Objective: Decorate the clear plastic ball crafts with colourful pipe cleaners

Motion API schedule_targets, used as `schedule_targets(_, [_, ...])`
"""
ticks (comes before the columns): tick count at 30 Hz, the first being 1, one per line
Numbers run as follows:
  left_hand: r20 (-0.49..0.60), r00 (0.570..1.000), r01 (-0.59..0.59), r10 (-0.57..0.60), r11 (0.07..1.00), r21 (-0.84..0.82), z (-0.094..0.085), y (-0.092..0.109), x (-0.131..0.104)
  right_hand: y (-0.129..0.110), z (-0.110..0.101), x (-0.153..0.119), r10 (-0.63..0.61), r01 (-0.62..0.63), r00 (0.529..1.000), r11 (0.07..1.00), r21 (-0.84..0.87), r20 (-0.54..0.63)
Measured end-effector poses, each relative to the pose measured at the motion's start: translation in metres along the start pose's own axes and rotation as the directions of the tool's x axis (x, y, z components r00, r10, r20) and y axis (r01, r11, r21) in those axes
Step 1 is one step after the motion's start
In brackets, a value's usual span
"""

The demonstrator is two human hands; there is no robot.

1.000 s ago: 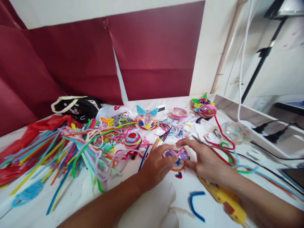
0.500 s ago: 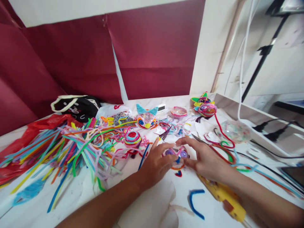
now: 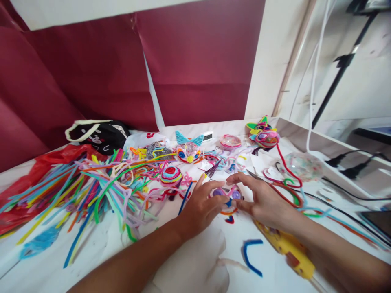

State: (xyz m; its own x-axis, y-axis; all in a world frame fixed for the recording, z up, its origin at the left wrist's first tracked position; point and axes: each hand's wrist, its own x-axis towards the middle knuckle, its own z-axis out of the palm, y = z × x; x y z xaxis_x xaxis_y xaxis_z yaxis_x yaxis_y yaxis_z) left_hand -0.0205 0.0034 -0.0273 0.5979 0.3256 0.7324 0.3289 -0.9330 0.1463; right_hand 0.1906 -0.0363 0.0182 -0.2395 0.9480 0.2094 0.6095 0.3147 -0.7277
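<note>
My left hand (image 3: 202, 203) and my right hand (image 3: 263, 197) close in from both sides on a small round pipe-cleaner animal face (image 3: 234, 192). It lies on the white table with two purple eyes, pink trim and an orange lower edge. Fingertips of both hands press on a small blue piece (image 3: 228, 202) at its middle. My hands hide part of its sides. Just below it lies a small red and blue heart-shaped piece (image 3: 229, 219). A bent blue pipe cleaner (image 3: 248, 260) rests nearer to me. Under my right forearm is a yellow glue gun (image 3: 290, 252).
Loose colourful pipe cleaners (image 3: 100, 183) spread across the left over a red plastic bag (image 3: 45, 160). Behind stand a blue-eared animal face (image 3: 188, 148), a striped round piece (image 3: 171, 176) and a green-eared one (image 3: 263, 134). Scissors (image 3: 255, 176), a clear dome (image 3: 301, 166) and cables (image 3: 351, 199) lie right.
Both hands stay at the animal face with fingertips on the blue piece, almost unmoved. The view has shifted slightly.
</note>
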Motion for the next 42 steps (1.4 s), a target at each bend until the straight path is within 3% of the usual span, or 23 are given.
schedule_targets(10, [0.053,0.998,0.021,-0.020,1.000,-0.010,-0.0036,0.0013,0.0022,-0.0006,-0.0013,-0.0006,-0.021,0.021,1.000,1.000,-0.008,-0.005])
schedule_targets(42, [0.039,0.999,0.011,-0.011,1.000,0.007,-0.0027,0.0025,0.0026,-0.0041,-0.0025,-0.0020,-0.010,0.010,1.000,1.000,-0.003,-0.008])
